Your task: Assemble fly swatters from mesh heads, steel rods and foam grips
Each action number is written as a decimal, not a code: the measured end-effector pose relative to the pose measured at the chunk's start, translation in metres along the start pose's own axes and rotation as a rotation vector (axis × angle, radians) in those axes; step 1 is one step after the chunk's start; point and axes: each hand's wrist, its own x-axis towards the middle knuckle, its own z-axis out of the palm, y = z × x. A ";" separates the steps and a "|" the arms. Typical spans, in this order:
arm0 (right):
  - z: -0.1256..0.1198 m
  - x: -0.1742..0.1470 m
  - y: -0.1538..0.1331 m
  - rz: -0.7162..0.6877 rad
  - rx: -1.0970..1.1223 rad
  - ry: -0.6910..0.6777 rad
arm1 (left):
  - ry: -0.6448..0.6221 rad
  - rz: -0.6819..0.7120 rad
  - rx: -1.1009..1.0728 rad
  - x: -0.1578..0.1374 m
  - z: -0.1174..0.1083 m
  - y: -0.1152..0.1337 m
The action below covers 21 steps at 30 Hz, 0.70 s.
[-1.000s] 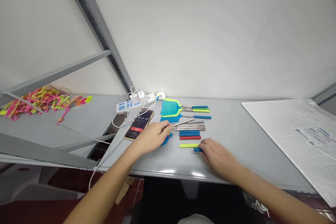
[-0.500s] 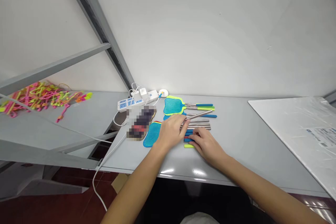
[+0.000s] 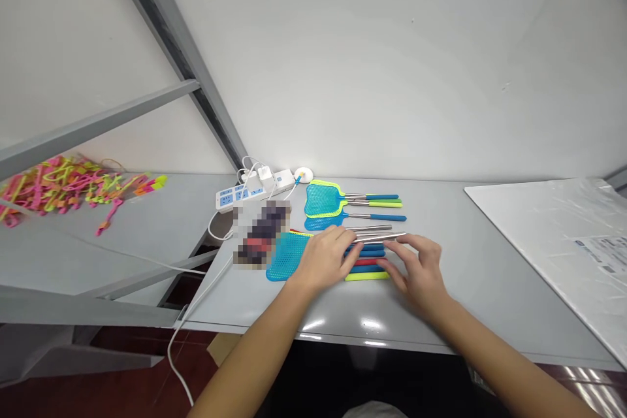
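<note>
Head view, and it's all happening mid-worktop [image 3: 435, 215]: the left hand [image 3: 321, 258] closes thumb against fingers on one metal rod [image 3: 389, 236], leaving its far end poking out to the right, where the other hand can get at it. Over comes the right hand [image 3: 424, 271], thumb and forefinger apart, gripping nothing that shows, the forefinger right by that rod; whether it touches I can't tell. The thumb is down at the end of the red handle [image 3: 368, 262], in a row of loose handles, with blue beside it and a yellow-green handle [image 3: 367, 277] nearest the person. They lie side by side, seemingly so each can be picked off singly. Just behind, more rods [image 3: 375, 228] lie lengthwise the same way, close to the fingers. Left of the left hand, blue mesh heads [image 3: 284, 258] sit in an overlapping pile, which probably saves room. And at the back, swatters [image 3: 322, 199] with handles fitted lie heads left, handles right, apparently set there to keep the front free for the hands.
</note>
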 end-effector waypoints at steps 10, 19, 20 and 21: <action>-0.012 0.006 0.029 -0.028 -0.060 -0.199 | -0.034 0.051 -0.095 -0.001 -0.007 -0.004; -0.016 -0.004 0.038 0.012 0.019 -0.207 | -0.083 0.059 -0.189 -0.001 -0.005 -0.010; -0.017 -0.003 0.039 0.004 0.029 -0.234 | -0.091 0.053 -0.190 -0.001 -0.005 -0.010; -0.017 -0.001 0.041 -0.005 0.039 -0.266 | -0.097 0.042 -0.185 0.000 -0.004 -0.009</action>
